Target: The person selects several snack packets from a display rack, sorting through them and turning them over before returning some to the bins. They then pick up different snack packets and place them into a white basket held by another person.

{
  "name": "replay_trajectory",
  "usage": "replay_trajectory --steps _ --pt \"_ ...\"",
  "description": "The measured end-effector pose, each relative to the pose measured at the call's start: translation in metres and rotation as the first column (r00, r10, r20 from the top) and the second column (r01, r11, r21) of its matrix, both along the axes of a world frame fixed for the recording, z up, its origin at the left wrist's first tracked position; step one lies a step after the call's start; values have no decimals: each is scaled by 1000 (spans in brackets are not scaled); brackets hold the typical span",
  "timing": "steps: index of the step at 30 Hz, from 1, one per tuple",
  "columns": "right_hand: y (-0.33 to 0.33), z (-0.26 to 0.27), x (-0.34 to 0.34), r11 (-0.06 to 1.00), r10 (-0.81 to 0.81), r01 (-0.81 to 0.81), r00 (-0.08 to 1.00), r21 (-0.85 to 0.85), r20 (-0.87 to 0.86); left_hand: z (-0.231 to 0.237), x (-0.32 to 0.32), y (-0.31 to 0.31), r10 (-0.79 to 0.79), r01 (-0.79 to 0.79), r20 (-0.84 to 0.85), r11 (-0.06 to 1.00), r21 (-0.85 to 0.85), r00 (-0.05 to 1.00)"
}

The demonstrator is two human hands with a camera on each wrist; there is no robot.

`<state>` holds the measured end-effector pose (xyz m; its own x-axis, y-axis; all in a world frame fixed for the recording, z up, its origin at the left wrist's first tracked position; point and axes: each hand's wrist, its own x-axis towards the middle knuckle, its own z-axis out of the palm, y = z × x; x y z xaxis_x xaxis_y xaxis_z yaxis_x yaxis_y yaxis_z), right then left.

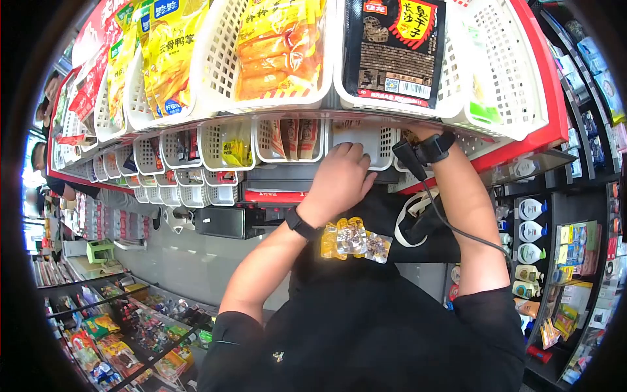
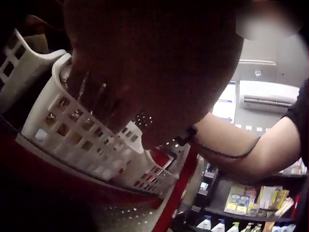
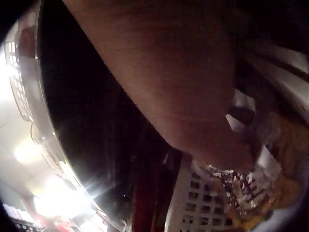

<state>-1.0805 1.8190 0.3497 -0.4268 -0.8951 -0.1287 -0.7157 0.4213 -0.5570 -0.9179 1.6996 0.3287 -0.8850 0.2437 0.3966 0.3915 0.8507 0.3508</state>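
My left hand (image 1: 339,179) lies over the front rim of a white perforated basket (image 1: 375,145) on the lower shelf. Its fingers dip inside and the thumb points right; in the left wrist view the hand (image 2: 159,63) is a dark shape over the basket wall (image 2: 72,121). My right hand (image 1: 421,134) reaches under the upper shelf, mostly hidden. In the right wrist view its thumb or finger (image 3: 207,140) meets shiny silver-and-gold packets (image 3: 241,191) in a basket (image 3: 195,203); I cannot tell whether it grips one. Several small gold packets (image 1: 356,238) lie below my left wrist.
Overhead, large baskets (image 1: 274,101) of snack bags line the upper shelf. More small baskets with packets (image 1: 225,157) run left along the lower shelf. A black cable (image 1: 457,228) hangs from my right wrist. Shelves of bottles (image 1: 532,232) stand on the right.
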Motion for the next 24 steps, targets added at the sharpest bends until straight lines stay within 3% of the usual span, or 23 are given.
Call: replay_trajectory --steps 1,4,6,9,11,12,14,16,18,20,22,23,24 --pt "2 2 -1 1000 -25 25 1000 -2 6 3 4 1 -18 26 -100 997 75 995" --pt "5 5 -3 996 -87 87 996 -9 -1 8 36 -6 -101 114 -110 987 116 989" --pt "8 1 0 991 -132 132 991 -8 -14 -15 64 -15 -184 152 204 975 163 961" --pt "9 -2 13 975 -222 221 970 -25 -96 -84 90 -32 -291 151 557 947 284 778" --pt "11 -2 34 954 -293 267 930 -140 -224 -112 101 -28 -311 184 494 939 290 812" --pt "15 2 51 929 -296 195 901 -315 -316 -120 103 -27 -321 202 459 935 290 828" --pt "26 8 91 807 -354 -11 791 -590 -500 -133 104 -27 -280 160 566 954 254 775" --pt "50 -15 127 790 -192 -76 912 -608 -364 -142 105 -21 -247 75 584 950 303 773" --pt "74 -51 159 889 -127 21 971 -457 -201 -145 102 -15 -163 10 619 970 244 769" --pt "100 -107 187 959 -222 207 973 -193 -65 -149 98 -12 -109 -10 635 983 181 765" --pt "119 -146 213 952 -295 284 951 -110 -95 -156 97 -9 -82 12 635 993 114 768" --pt "124 -154 220 943 -331 325 937 -69 -111 -157 98 -7 -111 9 484 978 207 868" --pt "129 -162 220 942 -337 335 939 -31 -67 -158 97 -8 -129 -17 543 967 256 830"
